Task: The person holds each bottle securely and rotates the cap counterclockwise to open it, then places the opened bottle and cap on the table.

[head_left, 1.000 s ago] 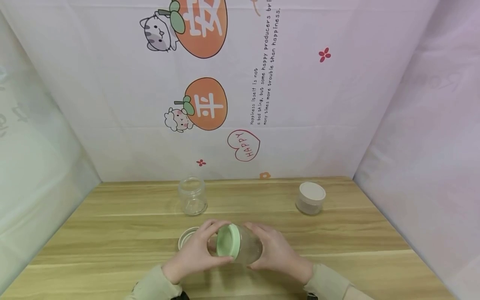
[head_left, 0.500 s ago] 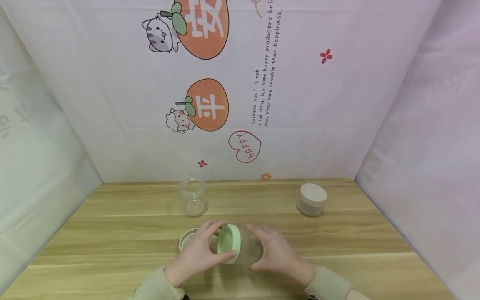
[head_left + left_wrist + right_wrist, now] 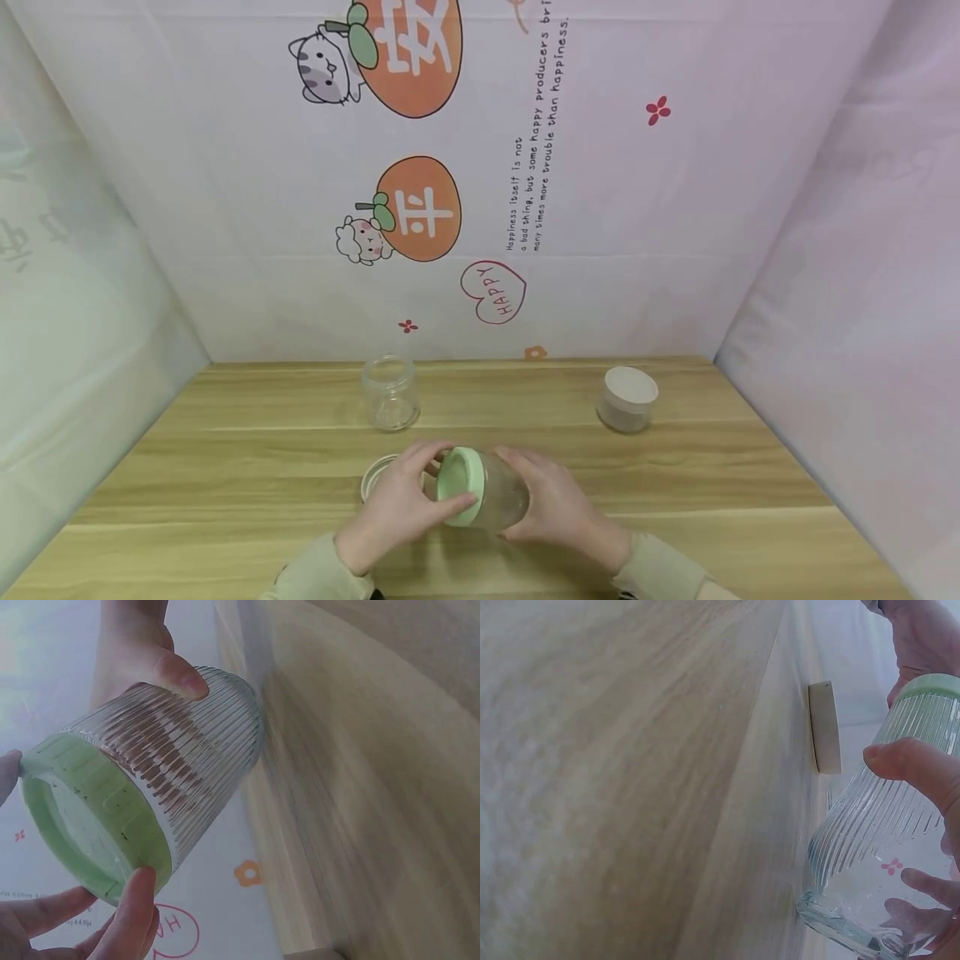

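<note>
Ribbed glass jar [image 3: 497, 500] sits tilted between my hands above the worktop [image 3: 225, 467]: my right hand [image 3: 555, 500] grips its body, my left hand [image 3: 397, 504] curls round the green lid [image 3: 457, 486]. If my right grip slackens while I twist, the smooth glass could slip and drop.

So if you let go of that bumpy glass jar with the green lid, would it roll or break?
Probably both. The ribbed jar is round and held tilted off the table, so it might roll. It looks like glass, so a drop could crack it. It seems empty, so likely fairly light; the ridges may help grip.
</note>
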Motion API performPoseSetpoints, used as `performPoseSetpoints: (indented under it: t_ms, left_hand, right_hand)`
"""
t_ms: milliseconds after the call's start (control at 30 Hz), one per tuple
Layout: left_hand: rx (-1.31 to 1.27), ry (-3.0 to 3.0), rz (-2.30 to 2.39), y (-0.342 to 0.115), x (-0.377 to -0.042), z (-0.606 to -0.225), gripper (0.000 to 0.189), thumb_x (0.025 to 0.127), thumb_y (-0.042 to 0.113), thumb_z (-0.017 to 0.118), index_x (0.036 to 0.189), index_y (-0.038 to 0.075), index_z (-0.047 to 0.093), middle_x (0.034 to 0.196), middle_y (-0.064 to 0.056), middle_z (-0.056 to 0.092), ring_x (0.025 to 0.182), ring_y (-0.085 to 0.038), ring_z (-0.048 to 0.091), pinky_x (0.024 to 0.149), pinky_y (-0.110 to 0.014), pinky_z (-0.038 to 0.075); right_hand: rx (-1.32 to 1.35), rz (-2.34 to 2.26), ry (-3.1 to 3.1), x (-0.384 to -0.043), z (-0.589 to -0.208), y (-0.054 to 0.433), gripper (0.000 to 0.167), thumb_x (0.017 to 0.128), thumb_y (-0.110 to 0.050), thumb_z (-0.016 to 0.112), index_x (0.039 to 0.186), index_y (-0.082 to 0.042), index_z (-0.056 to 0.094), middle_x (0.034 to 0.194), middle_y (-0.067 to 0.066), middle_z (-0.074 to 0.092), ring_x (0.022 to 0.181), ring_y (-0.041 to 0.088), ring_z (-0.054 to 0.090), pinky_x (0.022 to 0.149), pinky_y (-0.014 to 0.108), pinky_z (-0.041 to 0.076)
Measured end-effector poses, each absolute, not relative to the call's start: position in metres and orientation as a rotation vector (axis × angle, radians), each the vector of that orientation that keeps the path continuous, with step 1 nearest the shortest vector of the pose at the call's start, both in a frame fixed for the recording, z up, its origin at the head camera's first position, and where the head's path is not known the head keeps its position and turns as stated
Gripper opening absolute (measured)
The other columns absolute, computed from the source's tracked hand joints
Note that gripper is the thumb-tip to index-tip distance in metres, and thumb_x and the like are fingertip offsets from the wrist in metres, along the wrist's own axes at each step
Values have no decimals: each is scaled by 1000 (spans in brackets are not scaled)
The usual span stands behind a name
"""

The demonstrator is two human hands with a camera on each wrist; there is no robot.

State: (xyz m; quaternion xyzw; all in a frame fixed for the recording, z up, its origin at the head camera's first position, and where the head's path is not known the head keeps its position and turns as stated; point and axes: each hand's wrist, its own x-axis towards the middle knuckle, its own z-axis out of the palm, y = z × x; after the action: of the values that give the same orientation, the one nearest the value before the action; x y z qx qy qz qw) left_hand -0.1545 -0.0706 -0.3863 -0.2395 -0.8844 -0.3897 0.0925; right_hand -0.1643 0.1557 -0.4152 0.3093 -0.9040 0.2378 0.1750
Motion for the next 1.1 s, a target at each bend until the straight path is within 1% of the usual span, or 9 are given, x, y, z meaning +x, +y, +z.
performPoseSetpoints:
  t_ms: [100,233,300,400,433,633,867,967,1100]
  left_hand:
    - [-741,-2616,-1161,-74,-156,-388,68,72,43,79,125,8,55,114,-7,60,100,-26,60,76,-40,55]
    - [-902,-2543,-1164,-80,-159,-389,83,66,35,84,136,11,46,131,-9,49,116,-30,52,88,-45,53]
    - [-1034,-2489,-1147,-83,-159,-391,90,63,29,87,139,15,42,137,-9,42,119,-30,50,88,-45,53]
    - [-1171,-2422,-1079,-85,-159,-392,94,58,28,89,140,20,42,144,-8,36,120,-29,49,89,-45,52]
    - [-1189,-2411,-1062,-86,-160,-392,95,58,28,90,139,22,42,144,-8,35,120,-29,49,89,-46,52]
    - [-1203,-2395,-1085,-86,-162,-393,95,57,25,90,140,24,43,146,-5,35,123,-29,48,92,-45,51]
    - [-1416,-2199,-844,-91,-170,-394,92,53,21,91,134,17,48,145,-12,36,127,-31,41,92,-45,51]
    - [-1479,-2155,-770,-92,-172,-393,90,53,18,91,133,17,49,145,-13,35,130,-31,37,92,-45,51]
    - [-1509,-2170,-745,-94,-171,-393,89,56,14,89,135,18,48,145,-13,35,130,-35,36,92,-45,52]
  right_hand:
    - [877,660,-2567,-164,-416,156,94,41,-28,92,126,-11,55,116,4,65,98,19,64,80,37,56]
    - [876,645,-2577,-164,-416,156,95,41,-28,92,127,-12,54,117,5,65,99,21,64,80,38,56]
    - [877,645,-2582,-163,-416,156,95,42,-27,92,127,-10,54,118,7,65,99,22,64,80,39,56]
    - [877,646,-2590,-162,-416,156,94,43,-25,92,127,-7,54,117,9,64,98,24,65,80,40,56]
    - [877,643,-2592,-162,-416,156,94,43,-24,92,127,-6,53,118,9,64,98,24,65,80,40,56]
    - [875,645,-2586,-164,-416,157,96,42,-26,92,128,-8,53,118,8,64,98,23,65,80,39,56]
    - [889,646,-2573,-166,-418,159,97,42,-28,92,128,-11,52,119,7,64,98,21,64,80,38,56]
    - [894,643,-2561,-167,-418,160,97,41,-28,92,128,-10,52,118,7,64,98,21,64,80,37,56]
    - [903,651,-2549,-167,-417,159,96,41,-25,92,127,-9,53,117,7,65,98,22,65,81,38,56]
